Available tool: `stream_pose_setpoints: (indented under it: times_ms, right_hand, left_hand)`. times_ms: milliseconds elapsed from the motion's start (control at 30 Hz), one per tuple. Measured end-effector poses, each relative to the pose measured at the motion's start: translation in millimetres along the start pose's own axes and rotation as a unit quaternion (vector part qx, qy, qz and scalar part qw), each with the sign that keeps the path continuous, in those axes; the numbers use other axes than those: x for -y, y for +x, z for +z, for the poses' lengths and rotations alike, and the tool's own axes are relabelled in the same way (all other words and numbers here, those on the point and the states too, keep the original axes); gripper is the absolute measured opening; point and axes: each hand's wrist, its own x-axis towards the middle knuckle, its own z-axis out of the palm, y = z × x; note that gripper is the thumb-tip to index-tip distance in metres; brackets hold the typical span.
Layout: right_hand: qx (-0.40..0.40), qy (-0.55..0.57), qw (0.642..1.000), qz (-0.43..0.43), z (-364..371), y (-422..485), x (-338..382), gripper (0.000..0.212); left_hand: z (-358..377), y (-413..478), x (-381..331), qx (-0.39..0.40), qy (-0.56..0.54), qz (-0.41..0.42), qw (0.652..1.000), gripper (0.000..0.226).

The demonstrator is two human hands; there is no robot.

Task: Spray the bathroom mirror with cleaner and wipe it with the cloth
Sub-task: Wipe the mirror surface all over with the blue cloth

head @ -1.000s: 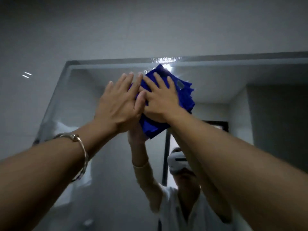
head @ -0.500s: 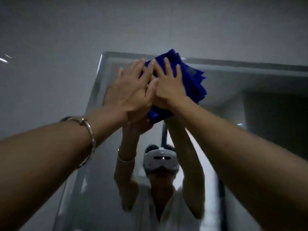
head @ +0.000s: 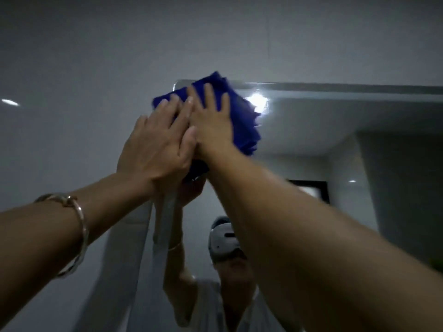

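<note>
Keep both hands, left hand (head: 155, 149) and right hand (head: 212, 123), flat on the cloth (head: 242, 121), pressing evenly along the mirror (head: 311, 121) corner at upper centre of the frame

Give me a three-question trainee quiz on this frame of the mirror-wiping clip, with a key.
1. True or false: the left hand and the right hand both press the blue cloth against the mirror with straight fingers.
2. Where on the mirror is the blue cloth? A: bottom edge. B: upper left corner. C: middle of the right side.
3. Fill in: the bracelet is on the ___ wrist.

Key: 1 true; 2 B; 3 left.
</note>
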Motion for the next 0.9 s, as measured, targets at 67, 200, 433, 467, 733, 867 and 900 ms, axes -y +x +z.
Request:
stream_pose_setpoints:
  times_ms: [67,200,433,467,733,867,900]
  right_hand:
    - [0.014,-0.047,0.995,-0.089,6.0,-3.7,42.4,0.077]
    - [-0.029,0.088,0.992,-0.086,-4.8,17.7,-3.6,0.055]
    - [-0.001,0.071,0.993,0.091,-13.5,37.2,-43.2,0.06]
    - [0.0,0.071,0.996,0.045,-10.7,31.8,-24.9,0.061]
    - [-0.025,0.082,0.986,-0.144,0.8,-23.8,-14.8,0.064]
    - [-0.038,0.075,0.989,0.122,-9.7,-10.1,-136.8,0.062]
    - [-0.042,0.072,0.984,0.157,-9.8,-15.8,-153.5,0.063]
  left_hand:
    - [-4.0,3.8,14.1,-0.016,0.002,-0.004,1.0,0.064]
    - [-20.1,3.9,66.2,-0.037,-0.004,-0.057,0.998,0.068]
    - [-26.9,-9.7,60.4,-0.021,-0.053,-0.061,0.997,0.062]
    - [-23.9,-9.2,52.4,-0.028,-0.066,-0.065,0.995,0.061]
    - [-16.7,-19.1,12.1,-0.003,-0.079,-0.004,0.997,0.066]
    - [-32.7,-31.0,34.9,0.016,-0.026,-0.007,1.0,0.062]
    - [-33.5,-37.5,40.0,0.025,-0.014,-0.012,1.0,0.063]
